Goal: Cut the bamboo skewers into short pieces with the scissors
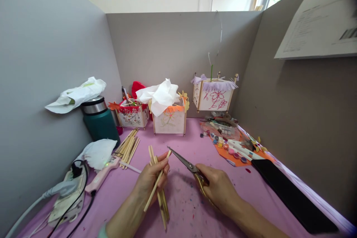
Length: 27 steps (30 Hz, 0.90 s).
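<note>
My left hand (156, 173) is closed around several thin wooden sticks (162, 208); one of them (150, 196) slants across the others. In my right hand (217, 186) is a pair of scissors (192, 167) with gold handles. Its dark blades point up and left, and their tip lies close to the upper end of the slanted stick. Whether tip and stick touch, I cannot tell. More wooden sticks (128, 147) lie in a pile to the left, beyond my left hand. Near that pile rests a pink glue gun (102, 176) with a small green light.
Two decorated paper boxes (169, 122) stand at the back, one topped with white tissue (160, 95). A lantern (216, 96) hangs at the right. A green bottle (102, 124) and power strip (65, 200) are left; paint pots (225, 147) and a black slab (290, 193) right.
</note>
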Available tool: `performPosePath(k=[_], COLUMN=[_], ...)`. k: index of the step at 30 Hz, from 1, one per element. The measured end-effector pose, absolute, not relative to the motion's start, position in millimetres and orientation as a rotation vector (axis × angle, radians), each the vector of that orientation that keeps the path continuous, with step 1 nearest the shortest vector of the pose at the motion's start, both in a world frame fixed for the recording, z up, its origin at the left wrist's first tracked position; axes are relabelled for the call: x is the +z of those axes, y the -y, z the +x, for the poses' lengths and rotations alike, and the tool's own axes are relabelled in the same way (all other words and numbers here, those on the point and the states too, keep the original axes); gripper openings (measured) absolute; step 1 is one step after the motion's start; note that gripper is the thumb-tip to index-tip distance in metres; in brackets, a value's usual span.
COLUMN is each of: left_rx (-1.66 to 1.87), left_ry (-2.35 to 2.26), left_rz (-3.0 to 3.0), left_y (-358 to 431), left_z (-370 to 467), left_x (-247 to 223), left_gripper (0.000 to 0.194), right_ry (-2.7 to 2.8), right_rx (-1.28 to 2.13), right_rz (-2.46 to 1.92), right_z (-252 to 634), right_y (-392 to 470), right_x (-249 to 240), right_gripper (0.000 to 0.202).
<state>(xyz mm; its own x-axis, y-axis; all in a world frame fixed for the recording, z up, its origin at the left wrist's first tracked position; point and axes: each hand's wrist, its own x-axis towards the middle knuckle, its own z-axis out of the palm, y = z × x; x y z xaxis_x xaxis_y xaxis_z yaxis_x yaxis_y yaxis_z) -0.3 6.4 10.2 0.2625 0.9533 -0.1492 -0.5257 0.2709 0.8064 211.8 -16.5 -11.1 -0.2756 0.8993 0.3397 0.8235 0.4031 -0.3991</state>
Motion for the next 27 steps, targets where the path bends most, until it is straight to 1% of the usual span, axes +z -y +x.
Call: performPosePath(k=[3,8,15,20,24,27], left_rx=[1.145,1.148,1.133,1.135,1.123,1.129], left_ry=[-0.713,-0.711,-0.722,-0.717,-0.704,-0.710], left_rz=[0.702,0.670,0.671,0.650,0.635,0.643], left_y=[-7.9,-9.7,-8.3,-6.8,-6.6,-7.7], left_z=[0.2,0.0,0.8,1.0,-0.3,-0.7], left_x=[10.1,10.5,9.5,9.1,8.7,10.4], left_gripper=[0.028,0.022,0.020,0.020,0.024,0.025], right_ry=[2.126,2.137,2.178,2.186,2.191,2.150], right_rx=[0.180,0.108,0.020,0.075,0.065,0.119], right_rz=[-1.486,-1.507,-1.571,-1.573,-1.541,-1.509], right_z=[211.0,212.0,208.5,209.2,210.5,212.1], right_y=[16.5,17.4,20.1,19.2,19.9,18.3], right_x=[-12.5,-14.7,-9.4,-11.9,-13.4,-11.7], right_gripper=[0.017,0.030,0.026,0.021,0.017,0.015])
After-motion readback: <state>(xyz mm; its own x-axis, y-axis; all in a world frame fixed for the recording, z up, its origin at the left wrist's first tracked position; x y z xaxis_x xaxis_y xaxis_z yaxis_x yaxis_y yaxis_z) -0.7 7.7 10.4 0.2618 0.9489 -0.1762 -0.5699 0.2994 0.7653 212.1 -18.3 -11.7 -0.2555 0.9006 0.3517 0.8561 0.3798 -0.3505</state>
